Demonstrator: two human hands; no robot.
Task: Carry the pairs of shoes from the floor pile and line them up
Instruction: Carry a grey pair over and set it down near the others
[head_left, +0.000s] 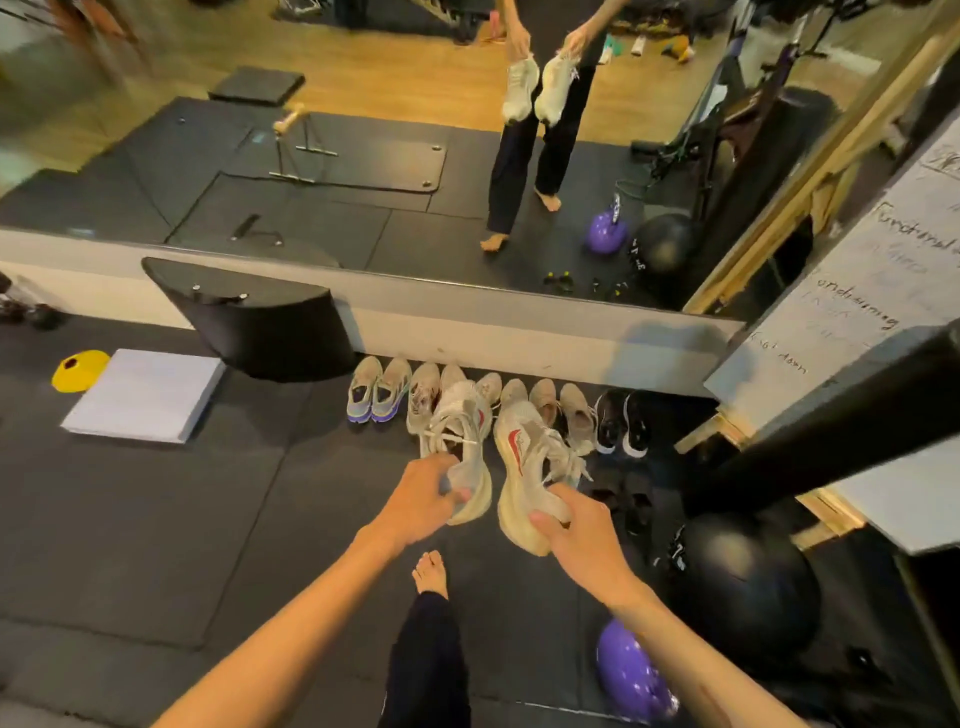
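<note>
- My left hand (423, 491) grips the heel of one pale sneaker (462, 441), fingers curled around its back, toe pointing away from me.
- My right hand (571, 530) pinches the heel of its mate, the sneaker with the red swoosh (524, 462), thumb on the sole edge, laces dangling loose.
- Both shoes hang side by side in the air, above the row of shoes (498, 405) lined up on the floor against the base of the mirror (363, 156).
- That row runs from a grey and purple pair (376, 397) on the left, through beige pairs, to a black pair (621, 423) on the right.
- My bare foot (431, 571) stands on the black mat (182, 519) below the hands.
- A purple ball (631, 675) and a large black ball (748, 577) lie to my right.
- A yellow cone (78, 369) touches a white board (145, 397) to the left.
</note>
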